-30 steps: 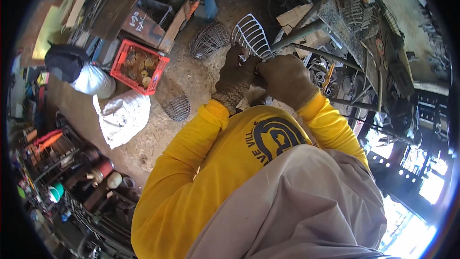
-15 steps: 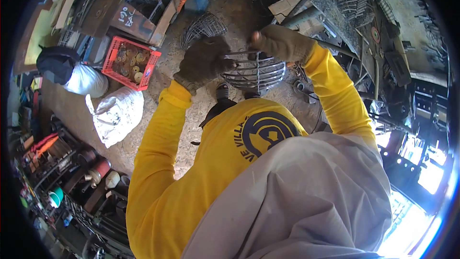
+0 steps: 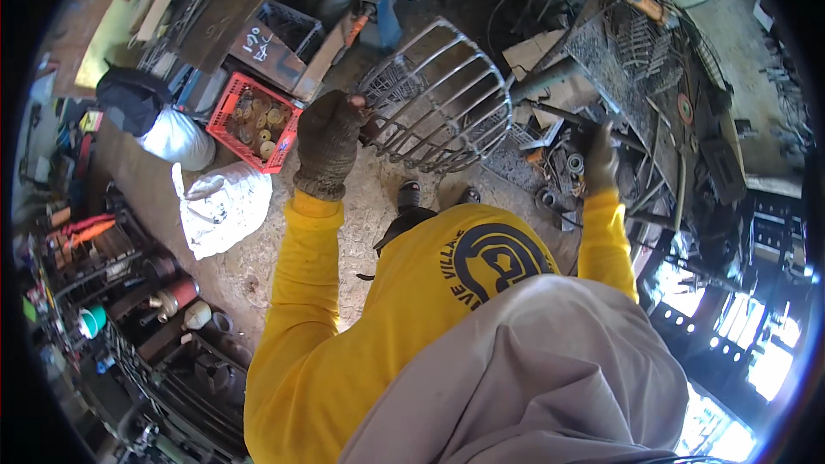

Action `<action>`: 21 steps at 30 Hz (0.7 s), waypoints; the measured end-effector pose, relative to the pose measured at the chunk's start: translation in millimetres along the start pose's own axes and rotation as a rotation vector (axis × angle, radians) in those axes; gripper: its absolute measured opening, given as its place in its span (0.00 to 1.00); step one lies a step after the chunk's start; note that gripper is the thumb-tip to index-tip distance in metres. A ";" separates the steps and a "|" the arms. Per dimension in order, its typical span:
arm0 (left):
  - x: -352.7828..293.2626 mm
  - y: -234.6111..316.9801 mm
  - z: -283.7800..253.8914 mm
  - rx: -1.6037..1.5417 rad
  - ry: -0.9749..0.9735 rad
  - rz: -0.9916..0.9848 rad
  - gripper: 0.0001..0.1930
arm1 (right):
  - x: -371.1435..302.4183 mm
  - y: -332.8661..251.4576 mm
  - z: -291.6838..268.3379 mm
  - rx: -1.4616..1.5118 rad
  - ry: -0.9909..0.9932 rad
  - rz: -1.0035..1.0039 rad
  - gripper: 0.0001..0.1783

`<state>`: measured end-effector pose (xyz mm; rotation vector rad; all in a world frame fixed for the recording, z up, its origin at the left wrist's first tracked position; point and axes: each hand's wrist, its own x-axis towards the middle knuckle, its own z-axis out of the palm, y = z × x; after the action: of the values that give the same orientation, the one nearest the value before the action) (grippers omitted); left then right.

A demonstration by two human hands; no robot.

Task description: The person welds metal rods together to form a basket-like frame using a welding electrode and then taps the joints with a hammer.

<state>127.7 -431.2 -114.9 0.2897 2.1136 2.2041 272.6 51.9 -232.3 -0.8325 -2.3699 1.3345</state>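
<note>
Gloves cover both hands. The left hand (image 3: 329, 139) grips the rim of the wire basket (image 3: 440, 99), which sticks out to its right. The right hand (image 3: 599, 157) is well apart, closed on something among the metal scrap (image 3: 559, 176).

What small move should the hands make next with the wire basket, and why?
Probably bring the right hand over to the wire basket. Only the gloved left hand grips it, at the rim, so it hangs tilted over the floor, while the right hand is down among the metal parts on the cluttered bench. A second grip should steady it.
</note>
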 end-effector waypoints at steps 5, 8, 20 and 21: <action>-13.6 43.7 39.7 -0.113 0.126 0.035 0.14 | -112.0 182.3 -30.7 -0.456 -0.328 0.498 0.28; -16.5 58.3 60.2 0.104 0.105 0.169 0.13 | -178.3 227.6 -55.0 -0.420 -0.505 0.798 0.28; -32.5 89.1 138.7 0.320 0.180 0.229 0.12 | -104.7 214.9 -33.3 0.234 -0.312 0.827 0.31; -33.0 88.1 142.5 0.313 0.192 0.211 0.12 | -96.8 218.4 -29.9 0.278 -0.345 0.822 0.31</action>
<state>193.4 -301.7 -25.2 0.3471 2.6500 2.0704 438.4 100.6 -399.9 -1.6991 -2.0313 2.1991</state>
